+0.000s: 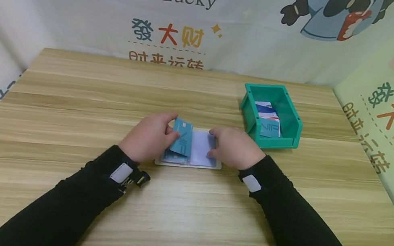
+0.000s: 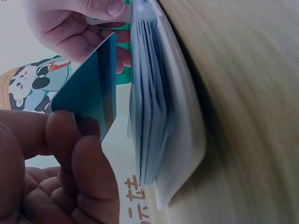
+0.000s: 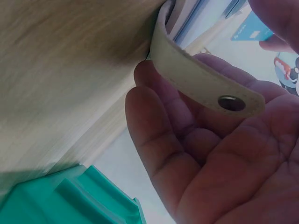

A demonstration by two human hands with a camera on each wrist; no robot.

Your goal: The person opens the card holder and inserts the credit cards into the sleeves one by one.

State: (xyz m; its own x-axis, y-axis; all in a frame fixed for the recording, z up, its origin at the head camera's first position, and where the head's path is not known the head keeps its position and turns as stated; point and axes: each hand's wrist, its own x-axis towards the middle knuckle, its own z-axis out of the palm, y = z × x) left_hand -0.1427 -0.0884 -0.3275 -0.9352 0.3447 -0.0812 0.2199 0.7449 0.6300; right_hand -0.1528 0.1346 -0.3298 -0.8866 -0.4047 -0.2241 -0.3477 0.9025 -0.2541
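Currently | left hand [image 1: 150, 134] pinches blue card [image 1: 185, 141], tilted over left half of card holder [image 1: 201, 150] | right hand [image 1: 236, 145] at holder's right edge beside its strap [image 3: 191, 81], cannot tell if gripping | green bin [image 1: 277, 143] with cards [image 1: 269, 127] beyond holder, to its right

Left hand [image 1: 148, 137] has room leftward; a green bin [image 1: 277, 143] apparently crowds the right hand [image 1: 235, 147].
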